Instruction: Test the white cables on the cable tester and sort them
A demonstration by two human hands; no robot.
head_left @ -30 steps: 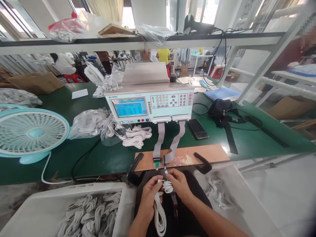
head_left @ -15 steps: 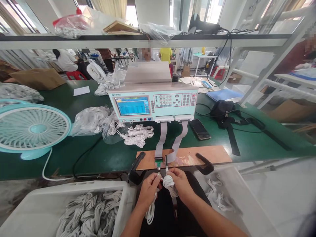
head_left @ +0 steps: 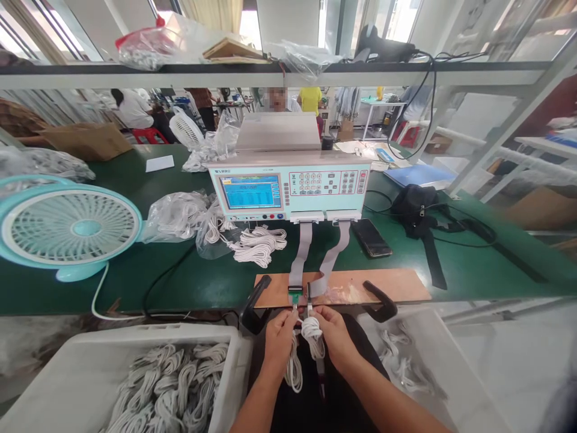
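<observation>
My left hand (head_left: 280,337) is closed in a pinch on one plug end of a coiled white cable (head_left: 312,338), right at the socket of a small green circuit board (head_left: 295,297). Whether that plug is fully seated is hard to see. Closed on the cable's other end is my right hand (head_left: 332,334), at the second connector (head_left: 309,293) on the board's right. The coil hangs between my hands, and a loop dangles below the left one. Two grey ribbon cables (head_left: 303,252) run from these connectors up to a tester (head_left: 288,186) with a lit blue display.
A wooden strip (head_left: 374,285) is held to the green table (head_left: 225,288) edge by black clamps (head_left: 256,304). Bundled cables fill a white bin (head_left: 238,349) at left; another bin (head_left: 444,343) is at right. A fan (head_left: 72,228), phone (head_left: 371,238) and black bag (head_left: 415,207) lie around.
My left hand has moved up slightly, bringing its plug to the green board's socket. My right hand stays at its connector. Large text has appeared on the tester's display. The view has shifted a little.
</observation>
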